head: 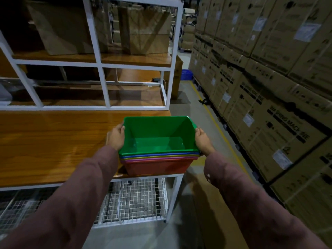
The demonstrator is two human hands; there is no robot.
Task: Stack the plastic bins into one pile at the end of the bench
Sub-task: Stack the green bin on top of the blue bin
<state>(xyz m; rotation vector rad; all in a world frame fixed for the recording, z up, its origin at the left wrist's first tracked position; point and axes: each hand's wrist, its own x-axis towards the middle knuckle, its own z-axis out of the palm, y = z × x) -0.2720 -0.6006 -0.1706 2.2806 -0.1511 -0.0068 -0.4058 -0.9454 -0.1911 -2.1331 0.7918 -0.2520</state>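
A nested pile of plastic bins point(158, 155) sits at the right end of the wooden bench point(53, 141). The green bin point(156, 133) is on top and has nothing in it. Under its rim show the thin rims of blue, yellow and pink bins, with a red bin point(158, 167) at the bottom. My left hand point(116, 136) grips the pile's left side at the rim. My right hand point(203, 141) grips its right side. The pile's right part hangs slightly past the bench's end.
A white metal shelf frame point(103, 83) stands at the back of the bench, with cardboard boxes point(145, 33) on its upper board. A wire mesh shelf point(136, 198) lies under the bench. Stacked washing machine cartons point(269, 87) line the aisle on the right. A blue crate point(186, 74) sits far back.
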